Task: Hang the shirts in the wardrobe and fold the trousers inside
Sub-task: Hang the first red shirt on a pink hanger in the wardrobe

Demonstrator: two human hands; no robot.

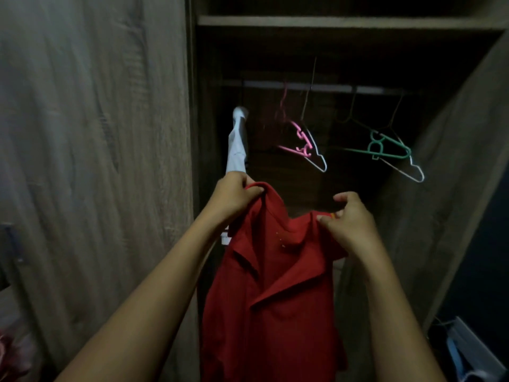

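A red collared shirt [275,293] hangs in front of the open wardrobe, held up by both hands at its shoulders. My left hand [234,197] grips the left shoulder near the collar. My right hand [347,224] pinches the right shoulder edge. Whether a hanger is inside the shirt cannot be told. Behind, the wardrobe rail [325,88] carries a pink hanger [297,144], a green hanger [385,150] and white wire hangers [413,172]. A white garment [237,144] hangs at the rail's left end.
The closed wardrobe door [96,161] fills the left side. The open door [454,175] stands at the right. A shelf [330,22] runs above the rail. A white bag with blue straps [465,351] lies at the bottom right.
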